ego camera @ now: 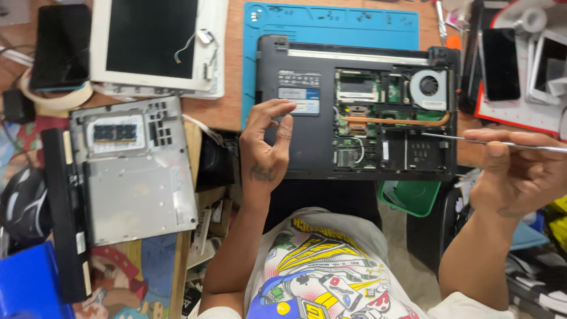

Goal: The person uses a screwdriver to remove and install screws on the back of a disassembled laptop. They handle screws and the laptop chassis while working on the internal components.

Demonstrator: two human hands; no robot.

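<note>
A black laptop [295, 147] lies bottom up on a blue work mat [331, 23], its cover off so the circuit board, copper heat pipe [396, 121] and round fan [429, 87] show. My left hand [267, 145] rests on the laptop's left part, fingers curled and apart, holding nothing I can see. My right hand [520, 171] is at the laptop's right edge, closed on a thin metal tool [466, 139] whose tip points left over the board.
A grey removed laptop panel [136, 183] lies at left beside a long black battery [62, 218]. A white-framed screen [150, 38] and a dark tablet [59, 47] sit at the back left. Phones [501, 62] lie at right, a green bin [410, 195] below.
</note>
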